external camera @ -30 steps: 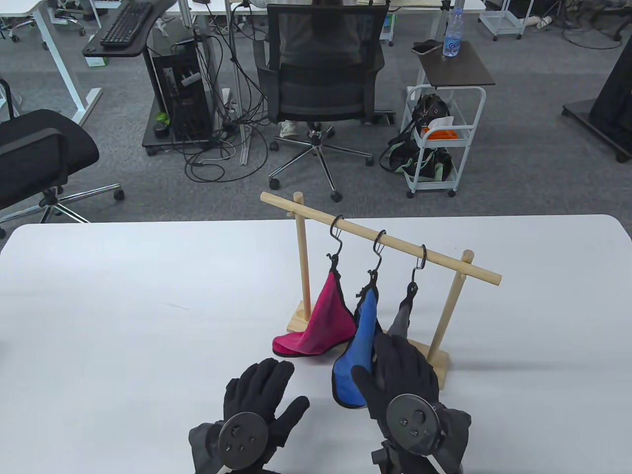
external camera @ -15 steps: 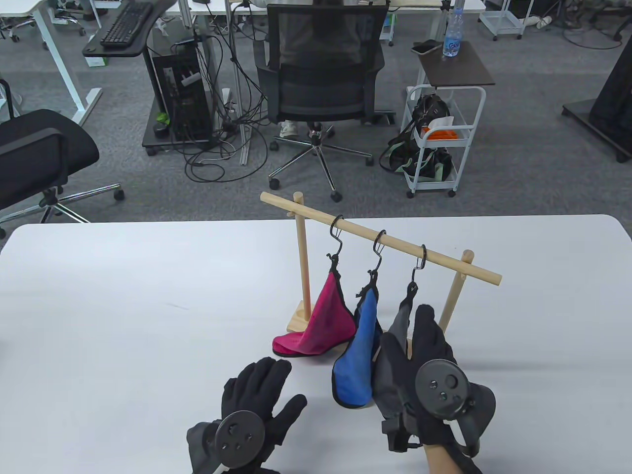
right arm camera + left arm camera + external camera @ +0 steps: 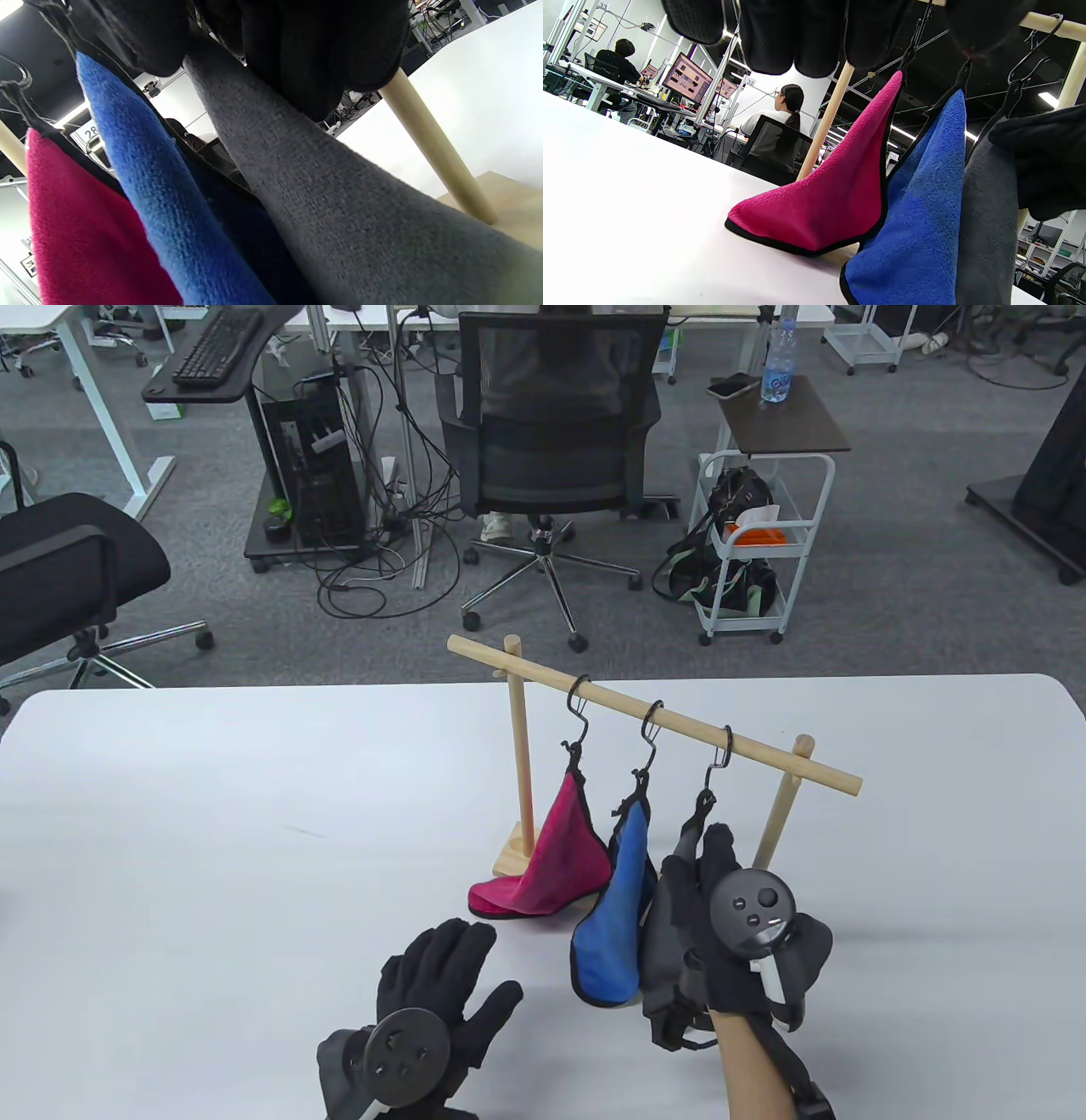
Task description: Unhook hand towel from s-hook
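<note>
Three towels hang from black S-hooks on a wooden rail (image 3: 653,714): pink (image 3: 564,857), blue (image 3: 615,925) and grey (image 3: 666,937). My right hand (image 3: 700,857) grips the grey towel on its upper part, just below its S-hook (image 3: 721,751). In the right wrist view my fingers (image 3: 305,55) wrap the grey towel (image 3: 339,203), with the blue towel (image 3: 161,190) beside it. The towel loop still hangs on the hook. My left hand (image 3: 450,950) rests flat and open on the white table (image 3: 212,857), in front of the pink towel.
The rack's right post (image 3: 776,823) stands just behind my right hand, on a wooden foot. The towel tails of pink (image 3: 831,199) and blue (image 3: 925,212) lie on the table. Office chairs and a cart stand beyond the far edge.
My right hand has turned on edge, risen along the grey towel toward its hook, and closed around it. The left hand has hardly moved.
</note>
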Motion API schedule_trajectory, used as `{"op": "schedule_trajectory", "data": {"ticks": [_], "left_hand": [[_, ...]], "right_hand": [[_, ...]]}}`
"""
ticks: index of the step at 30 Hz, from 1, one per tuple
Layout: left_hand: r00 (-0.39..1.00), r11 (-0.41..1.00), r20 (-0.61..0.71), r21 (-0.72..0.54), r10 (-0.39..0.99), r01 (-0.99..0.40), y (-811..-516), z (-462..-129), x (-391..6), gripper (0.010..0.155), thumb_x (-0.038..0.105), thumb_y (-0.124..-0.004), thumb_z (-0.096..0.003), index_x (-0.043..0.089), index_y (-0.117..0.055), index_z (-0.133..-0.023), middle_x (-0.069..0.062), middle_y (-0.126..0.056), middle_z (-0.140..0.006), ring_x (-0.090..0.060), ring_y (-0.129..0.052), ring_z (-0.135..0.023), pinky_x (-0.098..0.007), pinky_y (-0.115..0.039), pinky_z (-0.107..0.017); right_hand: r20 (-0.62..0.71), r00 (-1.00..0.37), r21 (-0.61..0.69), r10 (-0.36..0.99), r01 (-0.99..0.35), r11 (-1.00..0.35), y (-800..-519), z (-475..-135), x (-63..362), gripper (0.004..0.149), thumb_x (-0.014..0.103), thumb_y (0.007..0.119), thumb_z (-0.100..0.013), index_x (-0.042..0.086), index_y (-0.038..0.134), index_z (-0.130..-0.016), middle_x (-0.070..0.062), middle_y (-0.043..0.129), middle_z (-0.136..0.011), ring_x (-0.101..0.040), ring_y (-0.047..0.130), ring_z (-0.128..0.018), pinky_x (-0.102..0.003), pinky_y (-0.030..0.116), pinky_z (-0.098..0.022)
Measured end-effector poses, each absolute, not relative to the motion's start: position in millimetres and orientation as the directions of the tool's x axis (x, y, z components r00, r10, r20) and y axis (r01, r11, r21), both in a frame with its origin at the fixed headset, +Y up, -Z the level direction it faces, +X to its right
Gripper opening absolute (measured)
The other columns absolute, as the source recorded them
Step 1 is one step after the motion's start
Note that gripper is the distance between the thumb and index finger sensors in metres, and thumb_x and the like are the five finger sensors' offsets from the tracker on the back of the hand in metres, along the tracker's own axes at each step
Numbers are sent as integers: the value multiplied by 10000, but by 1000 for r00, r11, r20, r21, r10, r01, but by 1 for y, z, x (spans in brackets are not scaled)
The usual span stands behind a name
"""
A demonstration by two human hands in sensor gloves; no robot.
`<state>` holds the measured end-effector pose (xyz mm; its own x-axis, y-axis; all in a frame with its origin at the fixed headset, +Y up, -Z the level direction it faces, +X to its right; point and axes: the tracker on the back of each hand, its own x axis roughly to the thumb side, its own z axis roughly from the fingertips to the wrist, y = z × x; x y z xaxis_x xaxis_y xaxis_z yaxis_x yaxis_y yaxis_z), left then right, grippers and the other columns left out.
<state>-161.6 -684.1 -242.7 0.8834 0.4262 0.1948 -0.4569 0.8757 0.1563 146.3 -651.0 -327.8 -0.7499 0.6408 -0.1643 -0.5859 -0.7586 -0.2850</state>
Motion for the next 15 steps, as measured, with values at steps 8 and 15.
{"op": "schedule_trajectory", "data": {"ticks": [8, 15], "left_hand": [[884, 878, 196, 150, 425, -455, -684, -243, -162, 693, 669, -639, -563, 302, -600, -1149, -91, -645, -1217, -432, -662, -1115, -680, -521, -795], [883, 877, 196, 149, 426, -456, -685, -243, -162, 692, 667, -640, -563, 299, -604, -1148, -93, -647, -1216, -431, -664, -1114, -681, -520, -794]], "right_hand": [[-169, -756, -330, 632, -561, -759, -653, -327, 147, 455, 299, 713, -669, 141, 618, -1086, -143, 884, -879, -302, 969, -672, -432, 787, -561], [-155, -766, -350, 624, -548, -760, -650, -323, 148, 423, 280, 728, -662, 140, 669, -1057, -135, 914, -836, -285, 990, -624, -417, 806, -526]]}}
